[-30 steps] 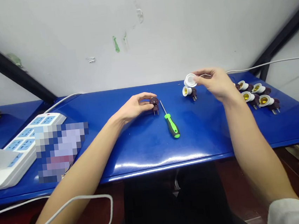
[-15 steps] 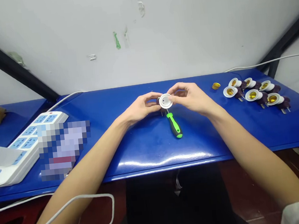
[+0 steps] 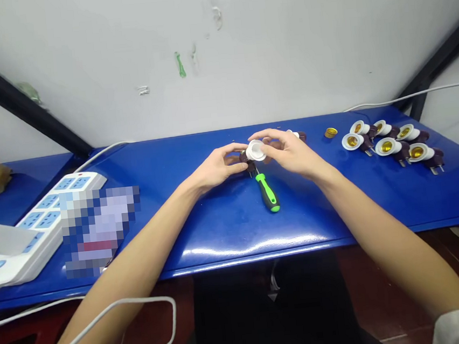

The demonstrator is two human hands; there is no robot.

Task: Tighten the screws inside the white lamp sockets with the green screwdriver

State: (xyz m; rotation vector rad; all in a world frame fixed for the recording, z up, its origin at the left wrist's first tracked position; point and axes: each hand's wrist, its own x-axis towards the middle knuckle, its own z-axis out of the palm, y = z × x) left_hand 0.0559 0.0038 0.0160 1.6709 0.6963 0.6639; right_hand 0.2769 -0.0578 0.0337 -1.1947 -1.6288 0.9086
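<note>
Between both hands, above the blue table, is a plug-in lamp holder (image 3: 257, 150) with a white cup and a dark brown plug base. My left hand (image 3: 216, 169) is closed around the brown base, its thumb and index finger pinching the side. On the rim of the white cup rest the thumb and fingers of my right hand (image 3: 291, 151), closed on its right side. The metal pins hang below the base. Directly under the holder lies a green and black screwdriver (image 3: 270, 193), the tip of its shaft hidden behind the cup.
Several assembled lamp holders (image 3: 388, 146) with gold linings stand at the right, beside a loose gold threaded shell (image 3: 330, 132). Another holder (image 3: 301, 136) is partly behind my right hand. At left lie a white power strip (image 3: 73, 195), a blurred flat object (image 3: 110, 218) and a cable (image 3: 174, 318).
The white cup has tilted, so its inner holes no longer show and more of the brown base does. A holder behind my right hand has come into sight. The screwdriver lies unmoved.
</note>
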